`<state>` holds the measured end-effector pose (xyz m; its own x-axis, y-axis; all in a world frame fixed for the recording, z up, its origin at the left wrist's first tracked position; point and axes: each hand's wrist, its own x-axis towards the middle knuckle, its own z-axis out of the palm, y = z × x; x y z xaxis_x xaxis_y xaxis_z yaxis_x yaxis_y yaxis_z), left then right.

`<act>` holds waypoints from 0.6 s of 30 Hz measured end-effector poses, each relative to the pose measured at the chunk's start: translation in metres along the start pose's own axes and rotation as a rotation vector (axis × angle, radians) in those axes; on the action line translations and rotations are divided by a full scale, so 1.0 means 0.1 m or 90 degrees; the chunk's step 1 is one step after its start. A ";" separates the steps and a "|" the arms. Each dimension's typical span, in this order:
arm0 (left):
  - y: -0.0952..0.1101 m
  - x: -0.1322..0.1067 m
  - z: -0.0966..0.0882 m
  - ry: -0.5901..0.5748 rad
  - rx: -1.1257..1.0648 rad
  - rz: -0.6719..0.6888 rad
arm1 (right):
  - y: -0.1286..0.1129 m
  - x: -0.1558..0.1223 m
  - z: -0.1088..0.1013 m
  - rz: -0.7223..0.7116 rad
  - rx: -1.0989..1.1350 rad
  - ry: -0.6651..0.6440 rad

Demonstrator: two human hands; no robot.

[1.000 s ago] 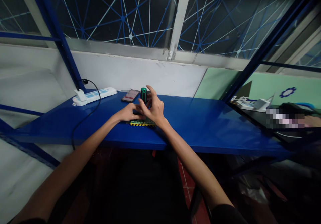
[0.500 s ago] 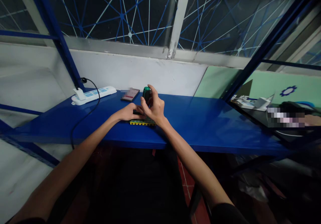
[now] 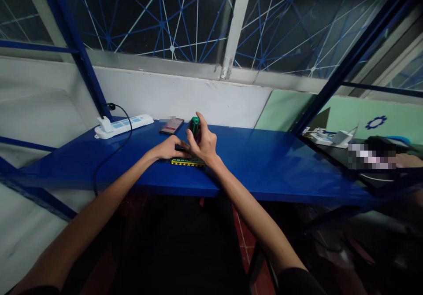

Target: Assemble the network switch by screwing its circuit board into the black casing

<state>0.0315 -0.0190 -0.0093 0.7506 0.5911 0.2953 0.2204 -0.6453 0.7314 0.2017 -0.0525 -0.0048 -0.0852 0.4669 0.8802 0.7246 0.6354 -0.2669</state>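
In the head view my right hand (image 3: 205,143) grips a screwdriver with a green-and-black handle (image 3: 194,125), held nearly upright. Its index finger points up along the handle, and its tip is hidden behind my hands. Below it on the blue table lies a flat green piece with a yellow-and-black edge (image 3: 187,163), partly covered by my fingers. My left hand (image 3: 168,148) bears down at the left end of this piece, its fingers closed around something dark that I cannot make out.
A phone (image 3: 172,127) lies on the blue table (image 3: 264,163) behind my hands. A white power strip (image 3: 125,125) with a black cable (image 3: 122,143) sits at the left. Blue frame posts rise on both sides. Far right, another person's hand (image 3: 408,160) shows near a dark surface holding clutter.
The screwdriver handle has tilted slightly and sits a little lower and to the right. My left hand stays in place. At the far right, the other person's hand has shifted slightly left.
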 end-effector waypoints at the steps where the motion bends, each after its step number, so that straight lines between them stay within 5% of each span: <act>1: 0.00 0.00 0.01 0.003 -0.001 0.000 | 0.00 0.00 0.00 0.006 0.001 0.000; 9: 0.02 0.00 0.04 0.030 0.003 0.011 | 0.01 0.00 -0.01 0.003 0.024 -0.011; 18: 0.00 0.00 0.01 -0.024 0.023 0.034 | 0.02 0.00 -0.04 0.005 0.034 -0.036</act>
<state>0.0324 -0.0197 -0.0098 0.7847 0.5375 0.3087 0.2017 -0.6923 0.6928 0.2058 -0.0531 -0.0037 -0.1191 0.5048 0.8550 0.6880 0.6628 -0.2955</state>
